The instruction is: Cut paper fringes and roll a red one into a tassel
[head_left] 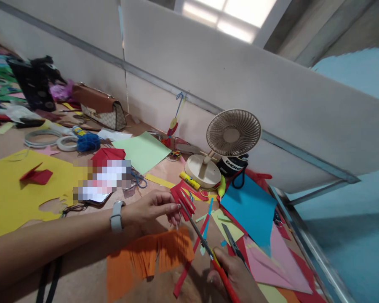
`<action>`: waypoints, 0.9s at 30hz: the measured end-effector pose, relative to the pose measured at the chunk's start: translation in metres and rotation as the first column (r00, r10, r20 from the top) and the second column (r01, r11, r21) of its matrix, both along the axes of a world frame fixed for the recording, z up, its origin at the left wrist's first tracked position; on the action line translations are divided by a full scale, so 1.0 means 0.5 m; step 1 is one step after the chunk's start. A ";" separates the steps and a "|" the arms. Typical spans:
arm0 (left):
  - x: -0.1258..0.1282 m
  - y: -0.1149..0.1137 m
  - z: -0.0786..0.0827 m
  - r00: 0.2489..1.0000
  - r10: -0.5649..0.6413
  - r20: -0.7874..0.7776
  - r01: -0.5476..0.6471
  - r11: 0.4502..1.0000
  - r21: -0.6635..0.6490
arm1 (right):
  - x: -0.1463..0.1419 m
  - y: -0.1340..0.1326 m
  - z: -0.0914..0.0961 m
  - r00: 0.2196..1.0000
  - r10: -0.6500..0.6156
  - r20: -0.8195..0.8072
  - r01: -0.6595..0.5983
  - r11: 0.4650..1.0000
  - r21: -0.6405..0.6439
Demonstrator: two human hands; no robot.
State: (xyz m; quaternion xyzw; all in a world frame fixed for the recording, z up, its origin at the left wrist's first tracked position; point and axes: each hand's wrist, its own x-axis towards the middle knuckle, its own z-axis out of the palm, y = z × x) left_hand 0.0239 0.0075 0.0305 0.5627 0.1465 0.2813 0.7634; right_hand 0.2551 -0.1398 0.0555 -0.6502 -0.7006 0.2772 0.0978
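My left hand (162,206), with a grey watch at the wrist, pinches a small piece of red paper (178,192) that has slits cut into it. In my right hand (232,269) is a pair of scissors (203,240) with red and yellow handles, fingers closed around them. The blades point up and left, with their tips at the red paper by my left thumb. Under my hands lies orange paper (123,269) cut into a fringe. A long red paper strip (185,277) and a utility knife (232,240) lie near the scissors.
A small fan (233,132) stands at the back by the white partition, with a yellow glue stick (189,180) at its base. Blue paper (251,206) and pink paper (279,261) lie right. Yellow paper (6,189), a phone (96,198), tape rolls (67,143) and a handbag (97,105) are left.
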 end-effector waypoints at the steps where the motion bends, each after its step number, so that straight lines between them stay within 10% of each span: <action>1: -0.001 0.001 0.000 1.000 -0.002 -0.002 0.002 1.000 0.002 | 0.002 0.001 0.001 1.000 0.005 -0.005 -0.005 1.000 -0.007; 27: 0.008 -0.009 -0.027 0.989 -0.143 0.031 0.146 0.985 -0.087 | 0.013 0.000 -0.009 0.990 0.080 0.112 -0.075 0.996 -0.050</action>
